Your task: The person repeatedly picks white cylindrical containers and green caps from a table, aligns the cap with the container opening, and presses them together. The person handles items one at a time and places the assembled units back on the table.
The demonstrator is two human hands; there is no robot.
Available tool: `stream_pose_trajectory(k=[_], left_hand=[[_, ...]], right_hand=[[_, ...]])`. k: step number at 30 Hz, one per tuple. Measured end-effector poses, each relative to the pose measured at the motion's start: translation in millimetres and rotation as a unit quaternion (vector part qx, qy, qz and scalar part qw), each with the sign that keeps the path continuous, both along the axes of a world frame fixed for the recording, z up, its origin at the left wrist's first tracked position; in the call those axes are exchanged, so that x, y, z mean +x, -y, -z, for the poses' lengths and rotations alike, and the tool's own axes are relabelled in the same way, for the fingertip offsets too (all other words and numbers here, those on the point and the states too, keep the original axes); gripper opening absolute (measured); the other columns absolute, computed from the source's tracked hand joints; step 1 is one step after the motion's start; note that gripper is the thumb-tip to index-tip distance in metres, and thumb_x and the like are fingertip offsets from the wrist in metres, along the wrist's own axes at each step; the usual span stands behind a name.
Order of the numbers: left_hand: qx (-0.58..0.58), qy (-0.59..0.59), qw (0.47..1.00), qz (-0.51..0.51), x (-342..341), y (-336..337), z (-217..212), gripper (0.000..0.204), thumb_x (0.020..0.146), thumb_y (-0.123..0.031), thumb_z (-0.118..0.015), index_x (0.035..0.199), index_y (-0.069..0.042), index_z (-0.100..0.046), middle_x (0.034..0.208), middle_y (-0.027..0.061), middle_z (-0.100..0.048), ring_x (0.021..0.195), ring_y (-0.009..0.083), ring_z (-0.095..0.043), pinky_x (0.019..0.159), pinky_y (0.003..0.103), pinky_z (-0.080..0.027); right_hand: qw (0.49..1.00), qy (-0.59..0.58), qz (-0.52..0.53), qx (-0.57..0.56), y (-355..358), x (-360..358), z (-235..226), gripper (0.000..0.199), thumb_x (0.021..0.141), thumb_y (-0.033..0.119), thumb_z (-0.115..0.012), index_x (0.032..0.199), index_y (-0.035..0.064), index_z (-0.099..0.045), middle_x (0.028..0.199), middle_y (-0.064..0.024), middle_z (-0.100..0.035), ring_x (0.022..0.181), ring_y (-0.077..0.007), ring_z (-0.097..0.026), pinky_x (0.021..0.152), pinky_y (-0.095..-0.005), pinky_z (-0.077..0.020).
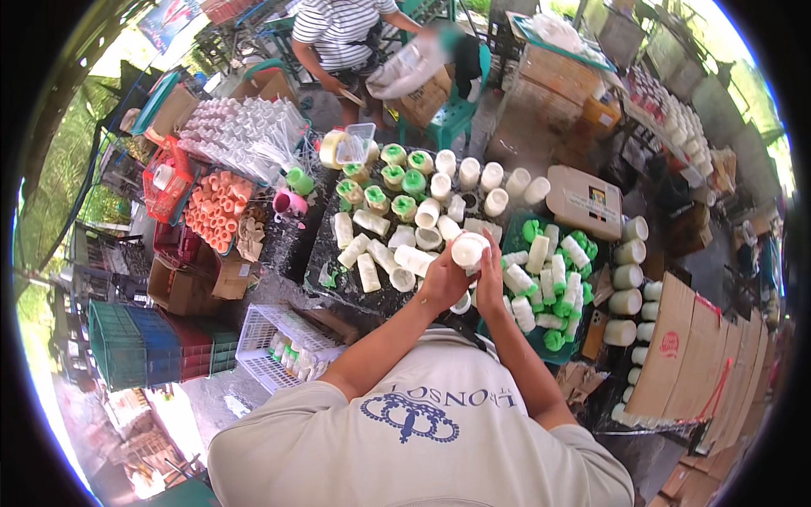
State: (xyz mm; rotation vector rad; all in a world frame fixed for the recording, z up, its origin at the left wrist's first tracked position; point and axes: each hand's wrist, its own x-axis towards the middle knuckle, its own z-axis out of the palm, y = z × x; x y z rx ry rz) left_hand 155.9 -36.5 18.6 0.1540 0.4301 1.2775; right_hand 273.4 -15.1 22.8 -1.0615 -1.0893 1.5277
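Observation:
Between both hands, over the near edge of a dark table (321, 262), I hold a white cylinder (468, 250) with its round end facing up. My left hand (445, 279) is wrapped round its left side. From the right, my right hand (490, 277) closes on it with the fingers pressed along the side. Several similar white cylinders (368, 272) lie or stand just left of and beyond my hands. Farther back are upright pale cylinders with green tops (403, 207). Right beside my right hand, a green tray (517, 221) holds white and bright green pieces (558, 272).
Orange tubular pieces (218, 211) and stacked whitish pieces (245, 127) fill the left side. A pink cup (288, 203) and tape roll (333, 149) stand nearby. Cardboard (676, 346) and large pale cylinders (626, 276) are at right. Another person (338, 38) works beyond the table.

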Motion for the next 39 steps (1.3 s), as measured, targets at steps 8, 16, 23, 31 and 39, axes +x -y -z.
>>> stream_pose_trajectory(k=[8, 16, 23, 31, 39], left_hand=[[-0.053, -0.122, 0.987, -0.085, 6, -5, -4, 0.049, 0.111, -0.041, -0.037, 0.149, -0.011, -0.045, 0.136, 0.0091, -0.061, 0.120, 0.0246, -0.063, 0.097, 0.044, -0.054], [-0.024, -0.059, 0.996, -0.059, -1, -8, 6, 0.055, 0.106, -0.047, -0.045, 0.147, -0.010, -0.046, 0.141, 0.0078, -0.058, 0.128, 0.0260, -0.057, 0.107, 0.049, -0.047], [0.014, -0.028, 0.997, 0.077, -18, -18, -38, 0.049, 0.105, -0.039, -0.044, 0.146, -0.011, -0.048, 0.143, 0.0074, -0.056, 0.133, 0.0255, -0.053, 0.111, 0.051, -0.043], [0.031, 0.159, 0.987, 0.001, -13, -22, 12, 0.045, 0.106, -0.030, -0.040, 0.143, -0.006, -0.049, 0.145, 0.0097, -0.055, 0.135, 0.0289, -0.051, 0.116, 0.049, -0.038], [0.000, 0.025, 0.999, -0.041, 0, -16, -24, 0.053, 0.103, -0.042, -0.040, 0.140, -0.007, -0.053, 0.137, 0.0084, -0.061, 0.130, 0.0276, -0.056, 0.115, 0.046, -0.038]], right_hand=[[0.958, 0.188, 0.131, 0.173, -6, -2, -1, 0.043, 0.110, 0.026, -0.040, 0.126, -0.0026, -0.067, 0.118, -0.0231, -0.067, 0.105, -0.0315, -0.064, 0.097, -0.0381, -0.0473], [0.953, 0.184, 0.120, 0.207, -12, -4, -12, 0.041, 0.110, 0.030, -0.043, 0.122, 0.0026, -0.070, 0.103, -0.0141, -0.067, 0.099, -0.0284, -0.059, 0.092, -0.0370, -0.0461], [0.971, 0.170, -0.020, 0.169, -54, 15, -15, 0.051, 0.109, 0.040, -0.040, 0.111, 0.0022, -0.073, 0.097, -0.0139, -0.066, 0.100, -0.0259, -0.057, 0.094, -0.0374, -0.0437], [0.996, 0.036, -0.070, -0.029, -42, 3, -12, 0.062, 0.108, 0.054, -0.033, 0.142, 0.0032, -0.045, 0.126, -0.0140, -0.059, 0.111, -0.0235, -0.059, 0.098, -0.0355, -0.0462], [0.996, 0.042, 0.011, 0.080, -27, -10, 2, 0.047, 0.111, 0.039, -0.038, 0.137, 0.0023, -0.050, 0.122, -0.0127, -0.061, 0.111, -0.0205, -0.060, 0.096, -0.0330, -0.0476]])
